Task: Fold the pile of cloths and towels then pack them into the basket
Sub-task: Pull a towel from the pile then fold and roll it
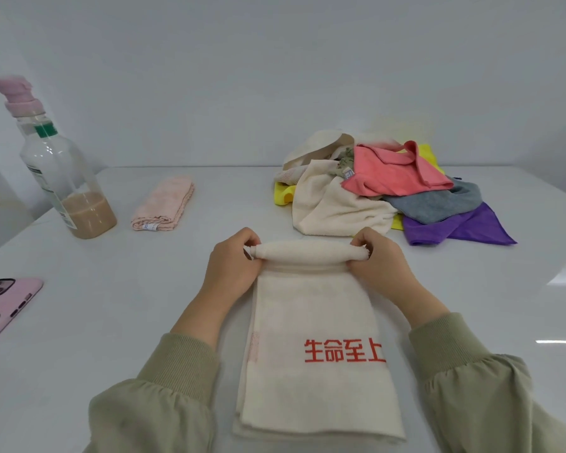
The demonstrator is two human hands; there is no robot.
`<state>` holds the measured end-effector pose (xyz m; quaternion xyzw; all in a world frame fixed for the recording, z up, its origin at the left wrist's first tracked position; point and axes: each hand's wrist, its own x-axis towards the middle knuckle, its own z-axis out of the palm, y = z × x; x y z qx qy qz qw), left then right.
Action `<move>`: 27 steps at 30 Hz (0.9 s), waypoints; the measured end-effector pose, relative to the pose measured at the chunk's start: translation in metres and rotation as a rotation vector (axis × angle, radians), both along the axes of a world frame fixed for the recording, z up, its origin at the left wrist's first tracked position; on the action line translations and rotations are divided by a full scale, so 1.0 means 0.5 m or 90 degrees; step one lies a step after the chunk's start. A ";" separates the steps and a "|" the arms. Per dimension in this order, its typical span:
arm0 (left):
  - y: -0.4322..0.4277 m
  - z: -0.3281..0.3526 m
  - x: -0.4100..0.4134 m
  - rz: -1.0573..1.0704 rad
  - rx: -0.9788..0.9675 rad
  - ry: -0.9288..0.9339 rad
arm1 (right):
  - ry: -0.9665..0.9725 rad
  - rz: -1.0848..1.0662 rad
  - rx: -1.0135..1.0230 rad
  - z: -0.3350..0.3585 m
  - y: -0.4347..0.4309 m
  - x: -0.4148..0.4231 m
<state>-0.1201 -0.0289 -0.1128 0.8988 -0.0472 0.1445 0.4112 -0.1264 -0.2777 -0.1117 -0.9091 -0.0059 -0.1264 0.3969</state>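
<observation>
Now, cream towel: lies lengthwise on the white table, red characters stitched near its right edge, its far end rolled into a tight tube.
Left hand: fingers curled round the roll's left end, gripping it.
Right hand: fingers curled round the roll's right end, gripping it.
Pile of cloths: unfolded heap beyond the right hand; cream, pink, grey, purple, yellow.
Folded pink towel: far left, well apart from the pile.
Pump bottle: upright near the pink towel, brownish liquid at the bottom.
Phone: pink case, table's left edge.
</observation>
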 end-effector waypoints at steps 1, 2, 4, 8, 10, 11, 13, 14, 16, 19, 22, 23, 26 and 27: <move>-0.002 -0.003 -0.001 -0.002 0.004 -0.014 | -0.013 -0.004 -0.024 0.000 0.003 -0.003; -0.002 -0.007 -0.002 -0.008 0.011 -0.025 | -0.025 -0.005 -0.054 -0.001 0.005 -0.005; 0.002 -0.016 0.000 -0.027 0.033 -0.051 | -0.054 0.006 -0.118 0.000 0.006 -0.010; 0.017 -0.025 0.003 -0.079 0.069 -0.085 | -0.043 0.080 -0.187 0.000 -0.002 -0.015; 0.026 -0.028 -0.002 -0.109 0.069 -0.079 | -0.016 0.109 -0.168 0.000 -0.008 -0.020; 0.030 -0.028 -0.005 -0.125 0.049 -0.074 | -0.016 0.113 -0.153 0.001 -0.010 -0.024; 0.032 -0.025 -0.013 -0.140 -0.022 -0.053 | -0.033 0.108 -0.102 0.004 -0.009 -0.031; 0.030 -0.024 -0.016 -0.136 -0.053 -0.038 | -0.036 0.100 -0.074 0.006 -0.007 -0.031; 0.025 -0.024 -0.015 -0.127 -0.067 -0.008 | -0.008 0.086 -0.052 0.008 -0.005 -0.032; 0.022 -0.030 -0.007 -0.127 -0.006 0.070 | 0.071 0.072 -0.085 0.001 -0.003 -0.028; 0.029 -0.033 0.003 -0.121 0.019 0.146 | 0.148 0.034 -0.069 0.001 -0.005 -0.022; 0.031 -0.031 0.003 -0.123 0.045 0.170 | 0.183 0.031 -0.081 0.003 -0.009 -0.021; 0.035 -0.026 0.008 -0.151 0.164 0.194 | 0.240 0.063 -0.168 0.009 -0.024 -0.020; 0.035 -0.024 0.006 -0.156 0.172 0.200 | 0.251 0.071 -0.159 0.009 -0.028 -0.020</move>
